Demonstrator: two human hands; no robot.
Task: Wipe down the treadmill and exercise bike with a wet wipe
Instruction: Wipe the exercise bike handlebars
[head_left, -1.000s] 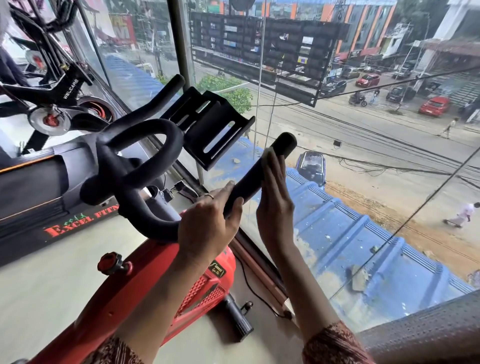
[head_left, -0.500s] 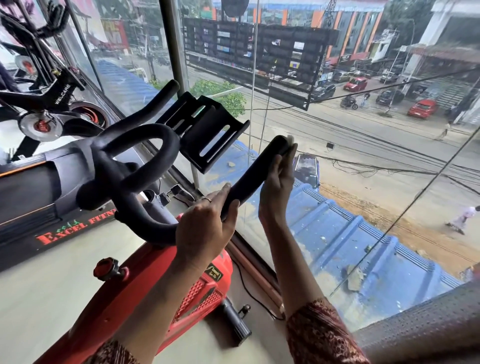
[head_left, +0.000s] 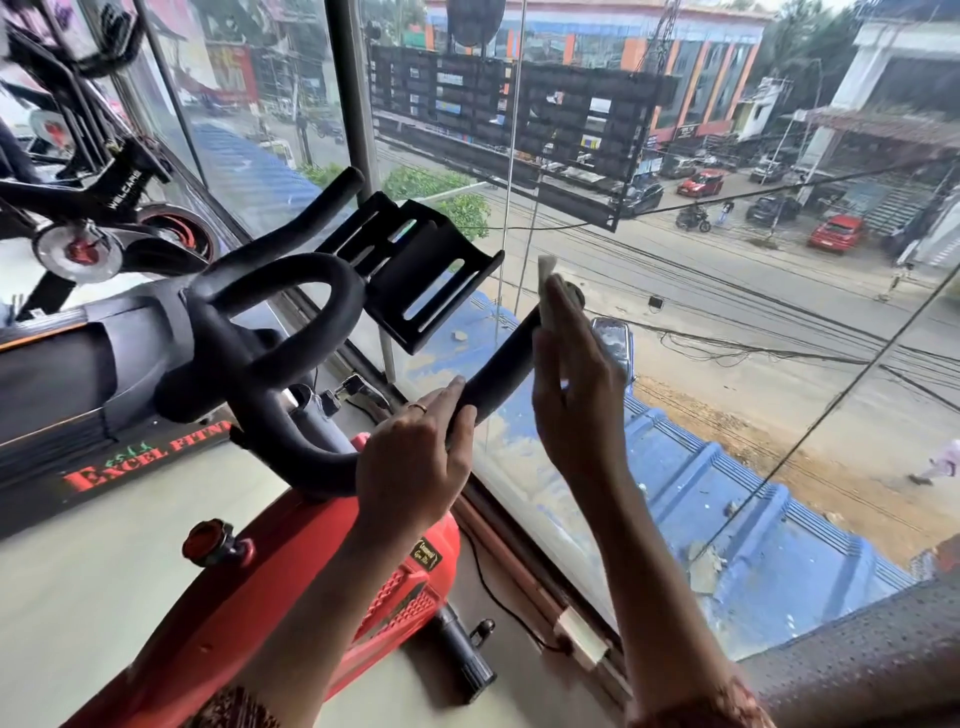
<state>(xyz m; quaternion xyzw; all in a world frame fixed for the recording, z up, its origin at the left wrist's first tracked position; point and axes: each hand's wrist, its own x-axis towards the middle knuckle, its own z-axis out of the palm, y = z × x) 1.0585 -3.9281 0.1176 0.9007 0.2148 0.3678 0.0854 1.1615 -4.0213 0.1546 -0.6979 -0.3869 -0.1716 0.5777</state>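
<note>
Head view showed left hand (head_left: 410, 457), grip closed round black foam handlebar (head_left: 498, 364); right hand (head_left: 576, 374), grip open, pressed pale wet wipe (head_left: 544, 273) flat; wrapping advised.

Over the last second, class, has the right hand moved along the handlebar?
Yes: the right hand slid up the handlebar towards its tip.

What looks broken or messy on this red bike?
Nothing on the red bike looks broken or spilled. The black handlebar is whole; the left hand grips its bend and the right hand presses a wet wipe near its tip. The slotted tray tilts, but that looks like its design.
</note>
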